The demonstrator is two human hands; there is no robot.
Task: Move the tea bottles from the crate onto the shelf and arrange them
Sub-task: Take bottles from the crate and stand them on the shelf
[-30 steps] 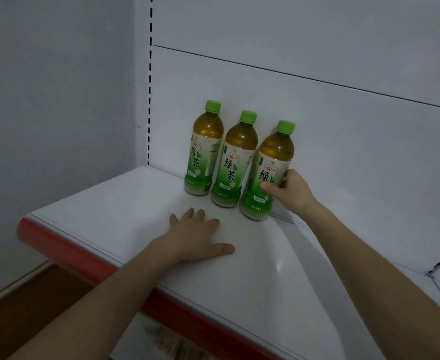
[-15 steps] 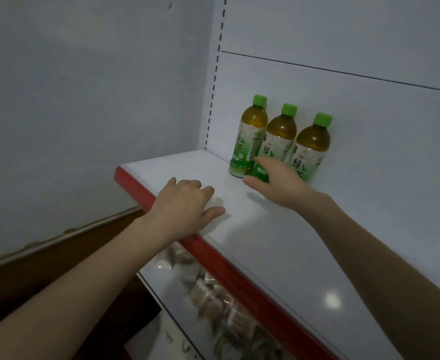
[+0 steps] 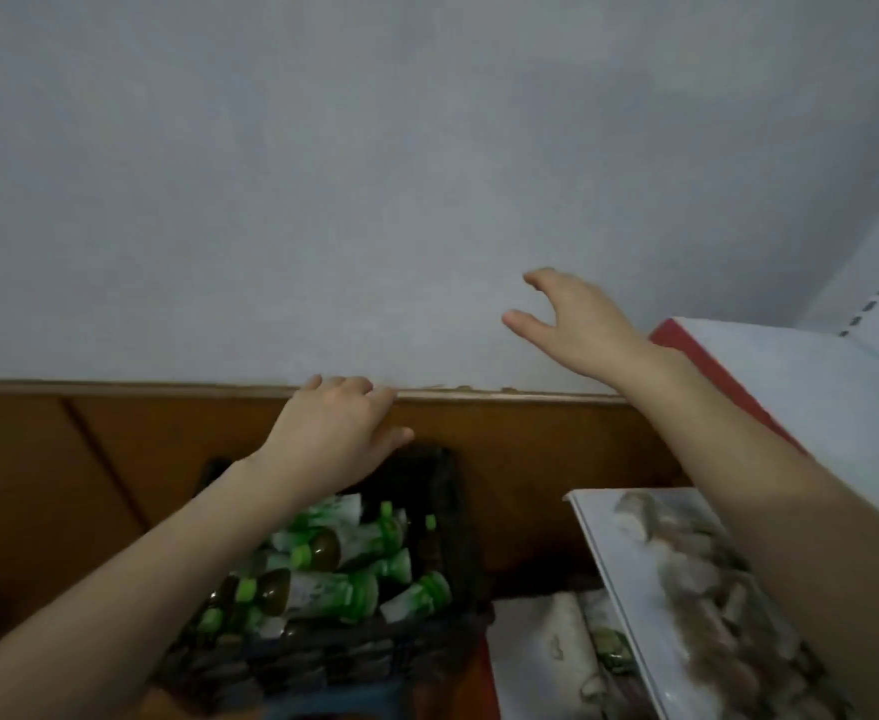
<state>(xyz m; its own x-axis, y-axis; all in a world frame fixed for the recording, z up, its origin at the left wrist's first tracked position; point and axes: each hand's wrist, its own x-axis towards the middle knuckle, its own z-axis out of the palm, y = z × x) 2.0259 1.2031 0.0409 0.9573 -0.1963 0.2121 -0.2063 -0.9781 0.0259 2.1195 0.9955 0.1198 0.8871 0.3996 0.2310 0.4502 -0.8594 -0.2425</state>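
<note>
Bottles: green-capped plastic tea bottles [image 3: 323,589], lying sideways in dark woven crate [image 3: 323,662].
Left hand [image 3: 333,433]: empty, relaxed, above crate; I'd use it.
Right hand [image 3: 577,324]: empty, spread, farther.

Green-capped amber tea bottles [image 3: 318,569] fill a black crate [image 3: 442,491]; red-edged white shelf [image 3: 770,366].

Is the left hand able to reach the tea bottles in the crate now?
Probably yes: the left hand is open and empty above the crate, and the bottles lie uncovered, nothing between.
</note>
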